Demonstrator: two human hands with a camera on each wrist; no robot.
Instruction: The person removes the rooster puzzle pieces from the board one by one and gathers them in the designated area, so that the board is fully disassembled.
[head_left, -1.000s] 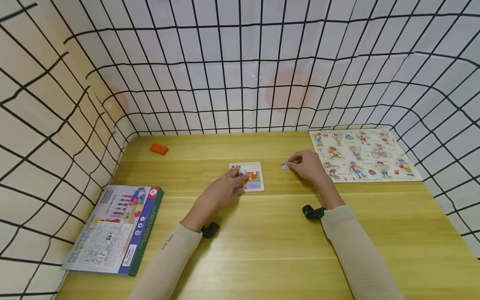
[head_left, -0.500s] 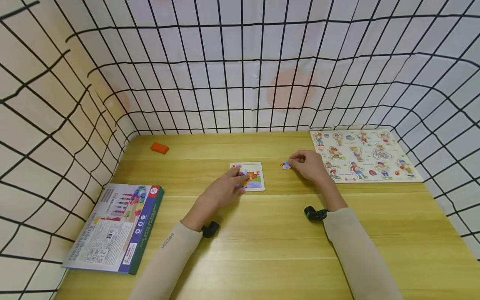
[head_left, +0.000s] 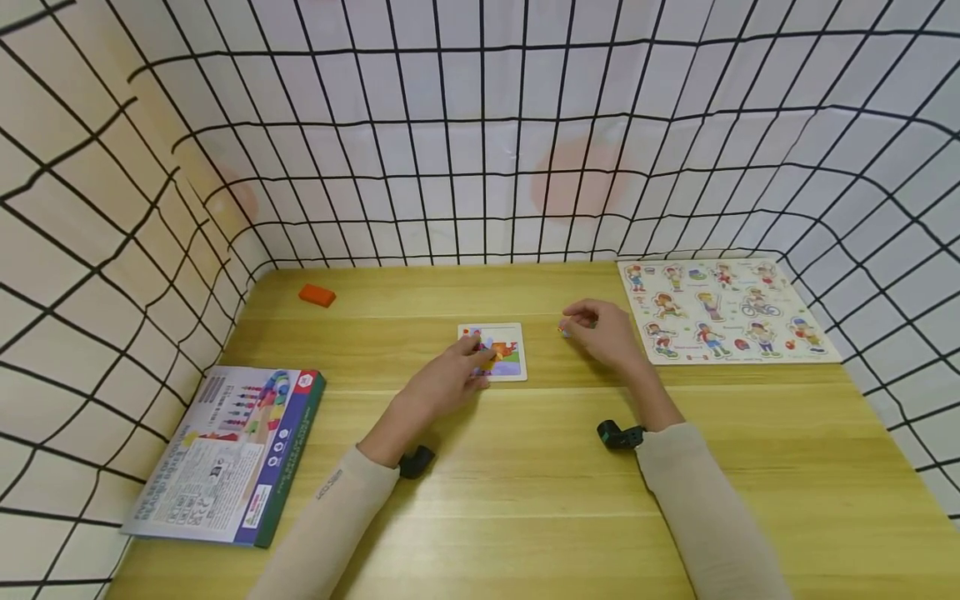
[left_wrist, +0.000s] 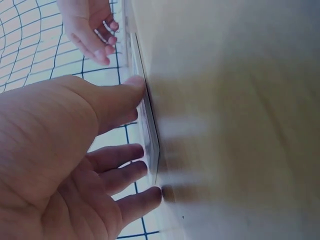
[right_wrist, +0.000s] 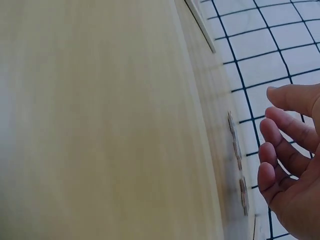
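My left hand (head_left: 447,377) rests on a small square jigsaw puzzle (head_left: 512,353) in a white frame. In the left wrist view, the thumb touches the edge of the puzzle frame (left_wrist: 150,122), and the other fingers are spread over it. To its right, my right hand (head_left: 606,335) hovers over small coloured puzzle pieces (head_left: 562,331), which it mostly hides in the head view. The right wrist view has two puzzle pieces (right_wrist: 235,142) lying on the table, apart from the fingers. That hand's fingers are loosely bent, with nothing seen between thumb and forefinger.
A flat board (head_left: 720,312) with printed children figures lies at the right back. An orange block (head_left: 317,295) is at the left back, and a toy box (head_left: 225,454) lies at the left. White walls with a black grid (head_left: 480,142) enclose the wooden table (head_left: 517,500).
My right hand has moved slightly left over the puzzle pieces, covering more of them. The left hand has stayed on the jigsaw puzzle.
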